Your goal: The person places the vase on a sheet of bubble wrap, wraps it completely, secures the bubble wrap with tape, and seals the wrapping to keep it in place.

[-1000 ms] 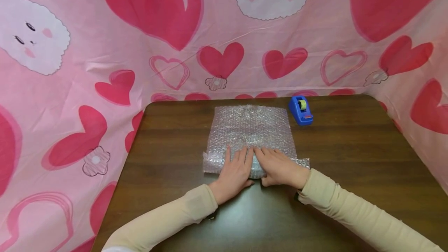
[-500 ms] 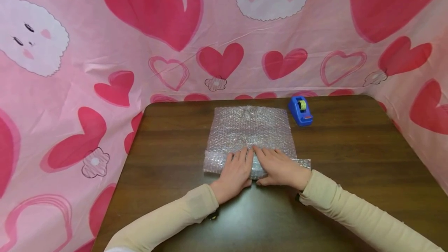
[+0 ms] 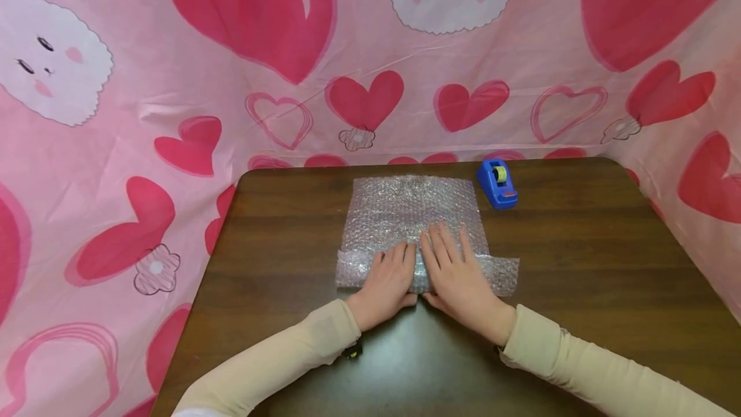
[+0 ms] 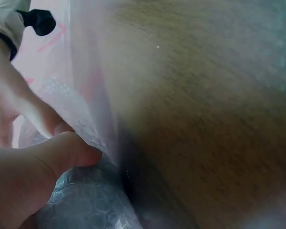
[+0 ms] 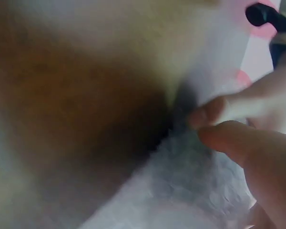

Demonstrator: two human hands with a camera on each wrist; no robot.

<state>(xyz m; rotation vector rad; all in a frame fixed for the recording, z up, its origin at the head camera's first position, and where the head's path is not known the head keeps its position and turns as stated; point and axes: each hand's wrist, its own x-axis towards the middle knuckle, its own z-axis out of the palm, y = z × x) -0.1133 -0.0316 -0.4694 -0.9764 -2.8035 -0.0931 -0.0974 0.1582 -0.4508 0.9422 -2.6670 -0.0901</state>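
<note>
A sheet of bubble wrap [image 3: 413, 208] lies flat on the table, its near edge folded or rolled over into a thicker band [image 3: 502, 274]. Something bluish shows faintly inside that band between the hands; what it is, I cannot tell. My left hand [image 3: 386, 280] grips the band, fingers bent over its top and thumb at the near side. In the left wrist view the left thumb [image 4: 71, 151] presses on the bubble wrap [image 4: 93, 200]. My right hand [image 3: 463, 278] lies beside it, fingers straight and spread forward over the band, its thumb along the near edge.
A blue tape dispenser [image 3: 497, 183] with a yellowish roll stands behind and right of the sheet. The dark wooden table [image 3: 278, 224] has rounded far corners. A pink heart-patterned cloth [image 3: 359, 37] hangs behind it and along both sides.
My right hand has turned, its fingers now pointing more forward and spread straighter, with its wrist nearer the person. The band's right end shows wider. My left hand has barely moved.
</note>
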